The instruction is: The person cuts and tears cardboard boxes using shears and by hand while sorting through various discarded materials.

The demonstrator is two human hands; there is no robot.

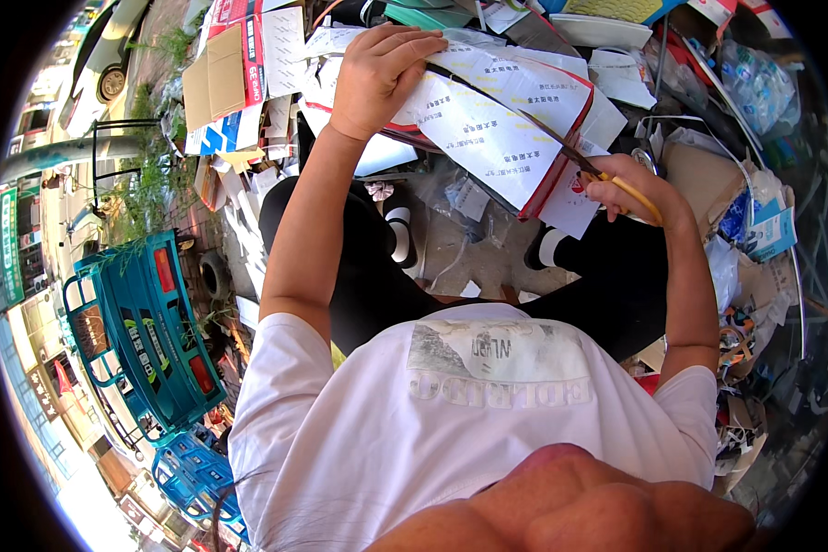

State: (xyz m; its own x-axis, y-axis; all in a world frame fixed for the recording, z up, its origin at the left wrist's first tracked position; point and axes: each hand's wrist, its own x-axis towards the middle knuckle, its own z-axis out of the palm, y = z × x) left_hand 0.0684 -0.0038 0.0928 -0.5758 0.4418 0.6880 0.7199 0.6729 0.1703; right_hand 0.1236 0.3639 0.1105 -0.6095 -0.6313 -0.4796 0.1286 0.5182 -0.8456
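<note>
Across my knees lies a white printed sheet (488, 138) with a red border, seemingly from a package. My left hand (382, 78) is closed on its far left part, fingers pressed together over the edge. A dark curved slit runs from beside those fingers toward the middle of the sheet. In my right hand (626, 184) is a knife (639, 198) with a yellow handle, at the sheet's right edge. Its dark blade points up and left across the sheet, in line with the slit. How deep the tip goes, I cannot tell.
Flattened cartons (221, 78) are heaped at the far left. Clear plastic bottles (754, 87), torn cardboard (704, 175) and mixed scrap crowd the right. A teal cargo tricycle (147, 340) stands to the left, and a car (106, 64) is parked farther off.
</note>
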